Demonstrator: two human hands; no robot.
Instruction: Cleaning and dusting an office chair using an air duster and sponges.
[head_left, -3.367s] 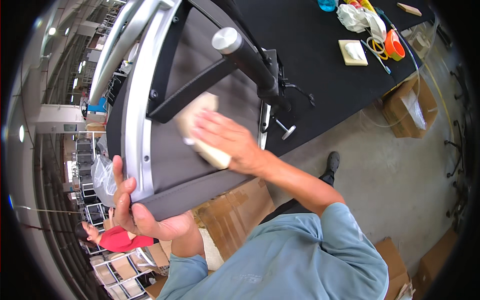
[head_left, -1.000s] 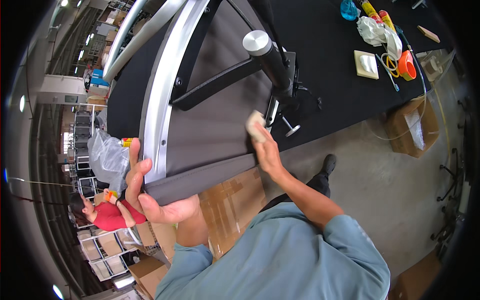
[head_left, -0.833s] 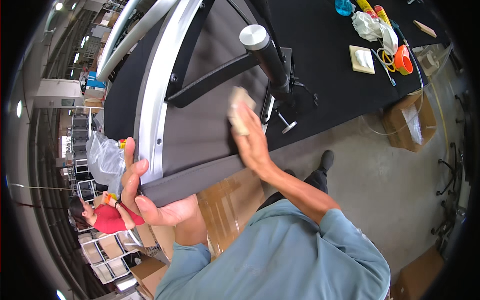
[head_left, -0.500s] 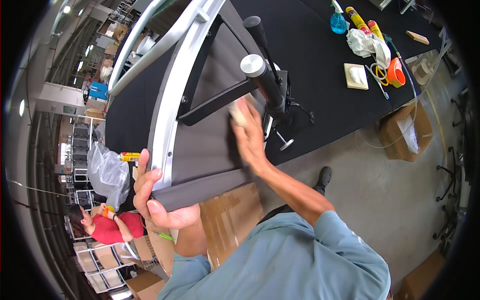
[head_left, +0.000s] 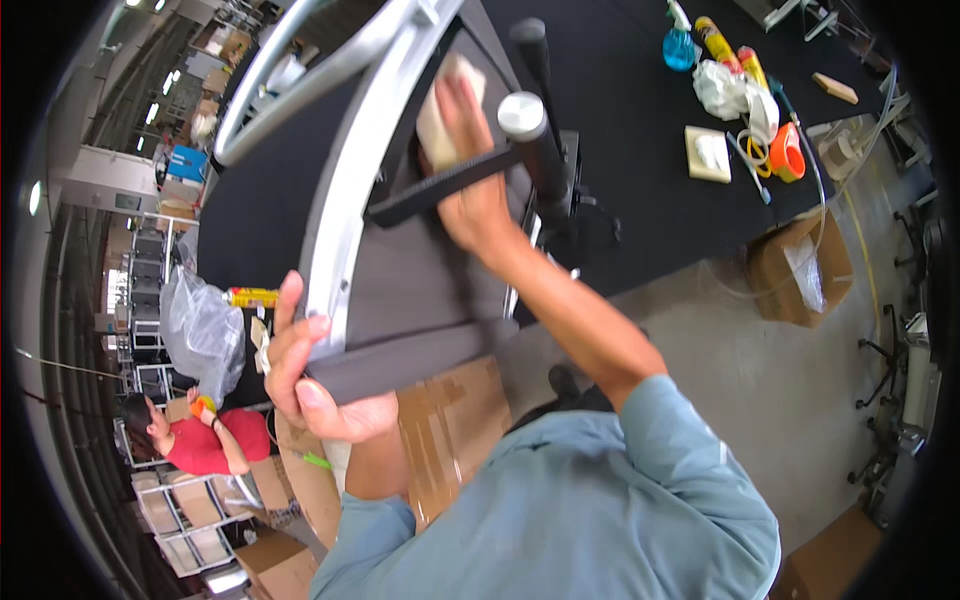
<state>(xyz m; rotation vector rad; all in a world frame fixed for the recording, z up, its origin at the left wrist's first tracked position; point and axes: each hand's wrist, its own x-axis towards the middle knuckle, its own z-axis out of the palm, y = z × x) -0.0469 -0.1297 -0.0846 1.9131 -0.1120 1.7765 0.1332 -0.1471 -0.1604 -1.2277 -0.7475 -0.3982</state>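
Observation:
A chair with a dark grey fabric seat and silver metal frame lies tipped over at the table, its black cylinder sticking up. My left hand is wrapped around the seat's near left corner, thumb below and fingers along the frame side. Inside the frame, my right hand holds a cream sponge flat against the grey fabric. A black bar crosses in front of that hand and hides part of it. The right fingers are slightly blurred.
On the black table are a blue spray bottle, yellow cans, crumpled white cloth, an orange ring and a cream pad. Cardboard boxes stand below. A person in red works at far left.
My right hand has slid the sponge farther away and up along the fabric, passing behind the black bar. My left hand keeps its hold on the seat corner.

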